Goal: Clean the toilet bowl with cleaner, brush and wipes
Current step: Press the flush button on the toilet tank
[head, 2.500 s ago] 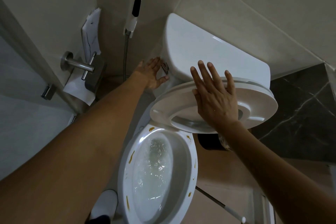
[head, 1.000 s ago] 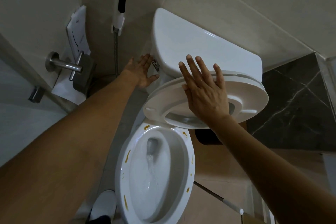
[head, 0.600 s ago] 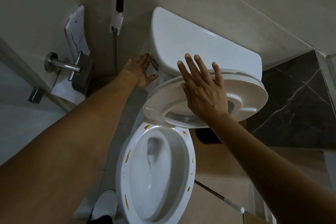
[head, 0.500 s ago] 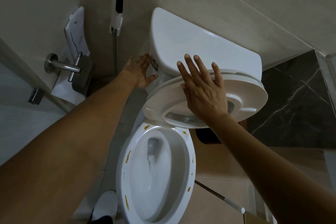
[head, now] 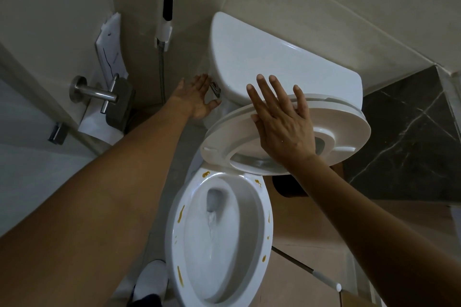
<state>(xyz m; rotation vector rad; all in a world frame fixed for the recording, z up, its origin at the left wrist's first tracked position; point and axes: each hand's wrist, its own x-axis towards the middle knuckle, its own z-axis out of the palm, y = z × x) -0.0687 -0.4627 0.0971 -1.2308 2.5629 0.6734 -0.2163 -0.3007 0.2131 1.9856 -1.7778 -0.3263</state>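
The white toilet bowl (head: pixel 265 229) lies open below me, with yellow-brown smears along its rim and a thin trickle of water running down inside. My right hand (head: pixel 282 119) rests flat, fingers spread, on the raised seat and lid (head: pixel 344 129), propping them against the tank (head: pixel 262 57). My left hand (head: pixel 195 98) reaches to the tank's left side, fingers apart at the chrome flush lever (head: pixel 215 87). No cleaner, brush or wipes can be made out.
A bidet sprayer (head: pixel 165 11) hangs on the wall left of the tank, its hose running down. A steel paper holder (head: pixel 96 93) with paper sticks out of the left wall. A thin white-tipped pole (head: pixel 324 280) lies on the floor right of the bowl.
The swirling flush water in the bowl has drained to a thin trickle. Both hands have stayed put, the left at the lever and the right on the seat. My view shifted slightly.
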